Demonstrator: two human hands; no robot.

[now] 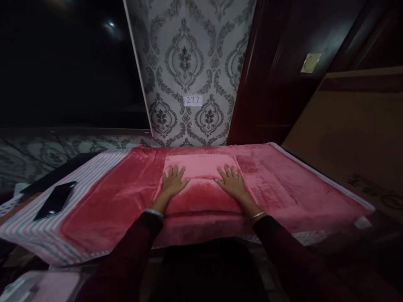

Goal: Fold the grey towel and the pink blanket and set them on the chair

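A folded pink plush cloth [201, 197] lies in front of me, its far part paler than its near part. My left hand [172, 182] rests flat on its left side with the fingers spread. On the right side, my right hand [231, 181] lies flat too, fingers apart. Neither hand grips anything. Beneath the folded cloth, a larger pink plush cover [110, 197] is spread over the table, with a striped cloth [40, 230] showing along the left edge.
A black phone [56, 200] lies on the striped cloth at the left. Behind it hangs a large dark screen [69, 63]. A cardboard box [352, 138] leans at the right. A paper label reading 277 [192, 100] is on the patterned wall.
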